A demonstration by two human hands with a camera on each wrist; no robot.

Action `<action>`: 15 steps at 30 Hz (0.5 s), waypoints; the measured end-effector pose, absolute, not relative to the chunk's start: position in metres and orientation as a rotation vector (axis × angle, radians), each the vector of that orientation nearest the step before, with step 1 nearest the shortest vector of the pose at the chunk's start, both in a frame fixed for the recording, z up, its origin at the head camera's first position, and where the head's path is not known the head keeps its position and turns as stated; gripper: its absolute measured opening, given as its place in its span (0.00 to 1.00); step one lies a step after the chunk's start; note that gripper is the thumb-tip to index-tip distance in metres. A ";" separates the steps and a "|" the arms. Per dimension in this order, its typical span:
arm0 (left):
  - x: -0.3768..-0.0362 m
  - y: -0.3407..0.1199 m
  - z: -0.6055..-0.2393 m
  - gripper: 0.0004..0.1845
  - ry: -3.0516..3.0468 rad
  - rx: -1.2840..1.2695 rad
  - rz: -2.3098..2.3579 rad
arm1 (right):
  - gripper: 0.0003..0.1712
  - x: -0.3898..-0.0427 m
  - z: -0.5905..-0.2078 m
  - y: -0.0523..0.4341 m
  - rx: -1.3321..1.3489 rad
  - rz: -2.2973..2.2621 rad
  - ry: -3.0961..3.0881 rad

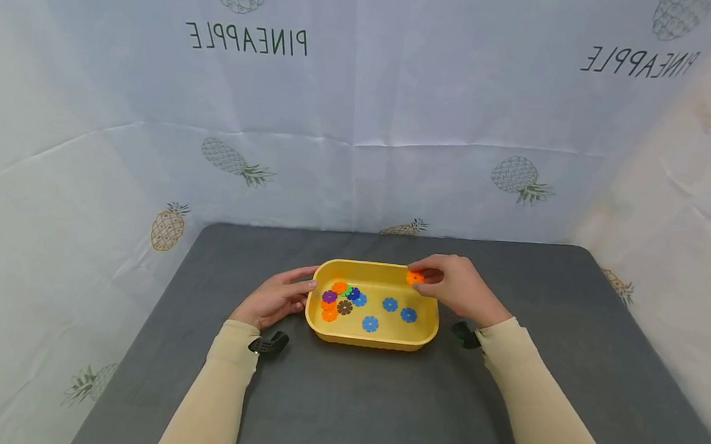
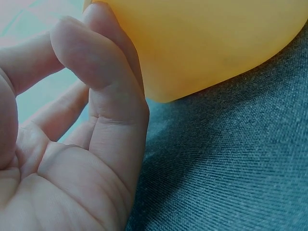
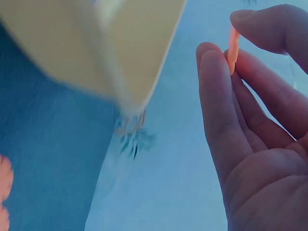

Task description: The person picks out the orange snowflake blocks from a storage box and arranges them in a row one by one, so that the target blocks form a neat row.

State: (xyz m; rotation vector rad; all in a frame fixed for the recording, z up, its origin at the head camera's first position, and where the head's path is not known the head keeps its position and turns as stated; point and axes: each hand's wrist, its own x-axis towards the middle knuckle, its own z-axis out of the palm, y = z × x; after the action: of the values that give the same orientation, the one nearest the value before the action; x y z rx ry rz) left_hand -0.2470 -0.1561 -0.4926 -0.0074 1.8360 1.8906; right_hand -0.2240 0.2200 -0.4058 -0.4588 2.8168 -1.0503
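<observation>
A yellow tray (image 1: 372, 341) stands on the dark table, holding several small notched plastic discs. My left hand (image 1: 276, 297) holds the tray at its left end, thumb tip overlapping the rim. Its bent fingers (image 2: 113, 96) lie against the tray's outer wall in the left wrist view. Over the tray's far right corner, my right hand (image 1: 457, 287) pinches an orange notched disc (image 1: 415, 278) between thumb and fingertips. The right wrist view shows that disc (image 3: 233, 50) edge-on. Blue discs (image 1: 389, 304) lie apart in the tray's middle and right.
Orange, purple, brown, green and blue discs cluster at the tray's left, including a brown disc (image 1: 345, 307). Orange scalloped pieces (image 3: 5, 178) show at the right wrist view's left edge. A white pineapple-print cloth (image 1: 352, 98) hangs behind the table (image 1: 342, 407).
</observation>
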 end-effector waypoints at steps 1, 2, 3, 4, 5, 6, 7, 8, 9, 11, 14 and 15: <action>-0.247 -0.156 -0.493 0.32 1.841 -0.005 1.884 | 0.21 -0.223 -0.407 0.226 -0.444 -1.068 2.824; -0.247 -0.156 -0.493 0.32 1.842 -0.004 1.880 | 0.22 -0.221 -0.408 0.233 -0.424 -1.084 2.831; -0.247 -0.156 -0.494 0.32 1.846 -0.004 1.876 | 0.22 -0.220 -0.410 0.239 -0.401 -1.097 2.840; -0.247 -0.156 -0.494 0.32 1.852 -0.002 1.873 | 0.23 -0.218 -0.413 0.246 -0.385 -1.113 2.842; -0.247 -0.156 -0.494 0.31 1.857 -0.001 1.872 | 0.23 -0.217 -0.415 0.253 -0.365 -1.134 2.842; -0.248 -0.156 -0.494 0.32 1.862 0.003 1.872 | 0.24 -0.216 -0.418 0.260 -0.342 -1.150 2.844; -0.248 -0.156 -0.493 0.32 1.869 0.010 1.872 | 0.25 -0.215 -0.422 0.267 -0.320 -1.163 2.847; -0.248 -0.156 -0.493 0.32 1.875 0.016 1.872 | 0.25 -0.215 -0.426 0.274 -0.297 -1.172 2.851; -0.249 -0.156 -0.493 0.32 1.884 0.023 1.869 | 0.26 -0.215 -0.429 0.281 -0.276 -1.178 2.856; -0.249 -0.156 -0.494 0.33 1.889 0.028 1.865 | 0.28 -0.214 -0.437 0.294 -0.236 -1.179 2.866; -0.249 -0.156 -0.494 0.34 1.879 0.016 1.859 | 0.29 -0.214 -0.446 0.310 -0.188 -1.161 2.880; -0.249 -0.156 -0.495 0.33 1.873 0.012 1.860 | 0.29 -0.213 -0.449 0.315 -0.176 -1.156 2.884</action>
State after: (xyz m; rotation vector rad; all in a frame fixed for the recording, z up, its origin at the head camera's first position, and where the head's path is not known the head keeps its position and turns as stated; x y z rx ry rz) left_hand -0.2490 -0.1557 -0.4946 0.0124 1.8728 1.8597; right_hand -0.2134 0.3149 -0.4492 -0.1764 2.8840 -1.1561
